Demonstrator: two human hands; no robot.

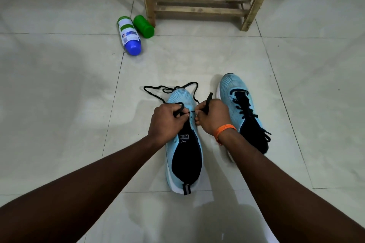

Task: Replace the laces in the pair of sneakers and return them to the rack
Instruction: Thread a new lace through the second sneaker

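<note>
On the tiled floor (59,85), near 6 o'clock, a light-blue sneaker (184,156) lay with its toe toward 12, most eyelets unlaced. Left hand (166,120) curled around a loop of the black lace (209,100) over the eyelets. Right hand (212,115) pinched the other end, its tip sticking up toward 12. Slack lace trailed past the toe toward 11. Second sneaker (240,104), fully laced, stood just beside the first at its 3 o'clock. Orange band (225,129) on right wrist. Wooden rack (197,0) stood at 12, well apart. White bottle (129,34) and green bottle (143,25) lay side by side at the rack's 8 o'clock.
</note>
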